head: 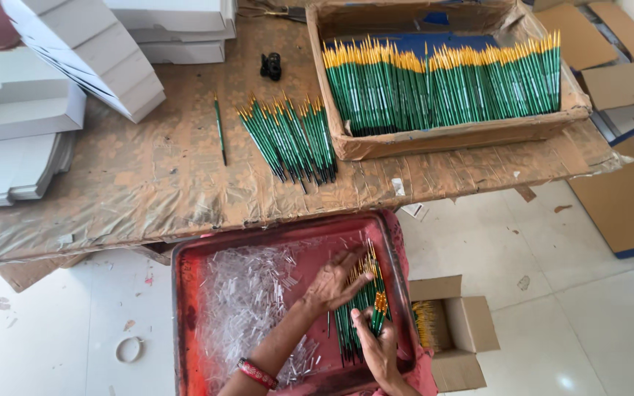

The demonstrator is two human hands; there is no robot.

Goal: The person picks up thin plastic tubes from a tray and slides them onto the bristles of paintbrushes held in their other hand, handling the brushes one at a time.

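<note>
So the person's sitting over a red rectangular metal tray (185,293); a pile of green-handled, yellow-tipped paintbrushes (357,312) lies along its right side, long axis running away from them towards the desk (148,183); left hand (332,282) rests flat with fingers spread on top of the pile, holding nothing as far as I can see; right hand (377,348) is closer in, grip curled round a small bunch of the same brushes at the near end; clear plastic tubes (247,301) fill the tray's left; a brown cardboard box of brushes (442,143) sits up on the desk.
</note>
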